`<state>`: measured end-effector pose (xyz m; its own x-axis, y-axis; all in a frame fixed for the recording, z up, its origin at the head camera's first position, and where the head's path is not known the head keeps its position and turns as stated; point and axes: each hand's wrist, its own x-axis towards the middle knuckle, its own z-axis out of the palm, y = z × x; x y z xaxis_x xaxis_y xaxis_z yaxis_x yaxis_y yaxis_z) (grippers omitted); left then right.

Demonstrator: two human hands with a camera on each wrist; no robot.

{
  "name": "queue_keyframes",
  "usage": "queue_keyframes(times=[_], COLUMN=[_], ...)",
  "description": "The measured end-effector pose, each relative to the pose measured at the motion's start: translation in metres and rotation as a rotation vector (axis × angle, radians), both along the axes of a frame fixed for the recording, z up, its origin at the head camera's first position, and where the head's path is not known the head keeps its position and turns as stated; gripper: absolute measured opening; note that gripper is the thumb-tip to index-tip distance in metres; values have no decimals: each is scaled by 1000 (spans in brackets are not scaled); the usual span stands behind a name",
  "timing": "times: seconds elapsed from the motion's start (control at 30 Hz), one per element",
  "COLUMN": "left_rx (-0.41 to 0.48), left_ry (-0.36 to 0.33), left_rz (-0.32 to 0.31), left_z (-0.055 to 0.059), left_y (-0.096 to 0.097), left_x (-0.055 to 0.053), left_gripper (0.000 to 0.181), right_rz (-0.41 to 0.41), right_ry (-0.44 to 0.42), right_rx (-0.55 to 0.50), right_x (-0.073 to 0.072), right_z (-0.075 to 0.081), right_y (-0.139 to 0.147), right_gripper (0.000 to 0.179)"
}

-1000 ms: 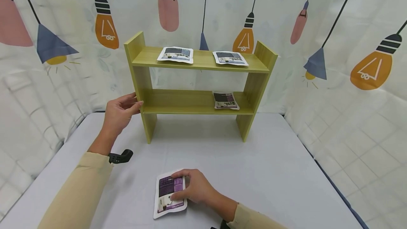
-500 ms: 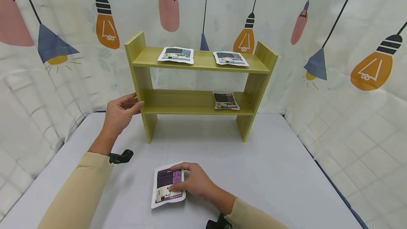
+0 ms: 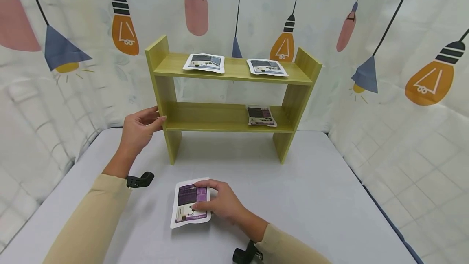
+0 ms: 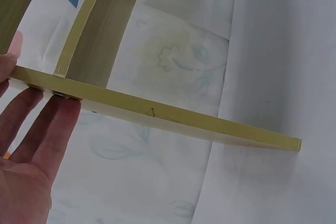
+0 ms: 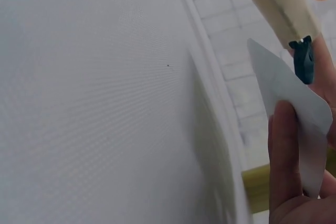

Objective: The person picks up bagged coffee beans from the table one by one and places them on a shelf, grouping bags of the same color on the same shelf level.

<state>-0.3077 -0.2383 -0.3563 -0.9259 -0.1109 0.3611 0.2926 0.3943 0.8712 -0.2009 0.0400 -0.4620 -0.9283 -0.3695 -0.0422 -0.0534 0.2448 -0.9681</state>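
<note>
My left hand (image 3: 136, 133) grips the left side panel of a yellow-green wooden shelf (image 3: 209, 123). In the left wrist view, several fingers (image 4: 59, 135) lie along the panel's outer face and the thumb is over its edge. My right hand (image 3: 224, 206) pinches a white-edged purple pouch (image 3: 187, 198) by its right side, thumb on the printed front. The pouch hangs tilted a little above the table, in front of the shelf. In the right wrist view its plain pale back (image 5: 286, 85) shows, with a finger pressed against it.
Two blue-and-white pouches (image 3: 204, 63) lie spaced apart on the top board. A dark purple pouch (image 3: 261, 116) lies at the right of the lower board. The white-covered table (image 3: 315, 199) ends at patterned curtains (image 3: 388, 133) behind and on both sides.
My right hand has moved the purple pouch forward, toward the shelf, and slightly left. The left hand keeps its hold on the side panel, and the shelf stays in place.
</note>
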Motion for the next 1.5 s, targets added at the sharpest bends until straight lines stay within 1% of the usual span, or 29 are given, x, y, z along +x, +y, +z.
queue_keyframes(times=[0.2, 0.37, 0.53, 0.7, 0.8, 0.93, 1.2, 1.5], left_rx=[-7, -8, -13, -22, -25, -26, -20, -20], left_ry=[3, -1, -4, -5, -6, -3, -2, 9], left_rz=[6, 7, 13, 22, 25, 25, 26, 28], left_z=[1, 1, 1, 1, 1, 1, 2, 2], left_y=[1, 1, 1, 1, 1, 2, 3, 3], left_x=[1, 1, 1, 1, 2, 3, 5, 5], left_gripper=[58, 59, 59, 59, 59, 60, 60, 59], right_rz=[-11, 5, 4, 15, 24, 24, 4, 6], right_ry=[4, -48, -93, -96, -104, -101, -77, -56], right_rx=[-66, -124, -142, -158, -190, -220, -235, -270], right_x=[-5, -7, -11, -16, -20, -24, -32, -39], right_z=[4, 8, 11, 13, 14, 18, 26, 33], right_y=[-3, -5, -6, -6, -7, -8, -10, -11], right_gripper=[53, 51, 46, 46, 47, 49, 48, 49])
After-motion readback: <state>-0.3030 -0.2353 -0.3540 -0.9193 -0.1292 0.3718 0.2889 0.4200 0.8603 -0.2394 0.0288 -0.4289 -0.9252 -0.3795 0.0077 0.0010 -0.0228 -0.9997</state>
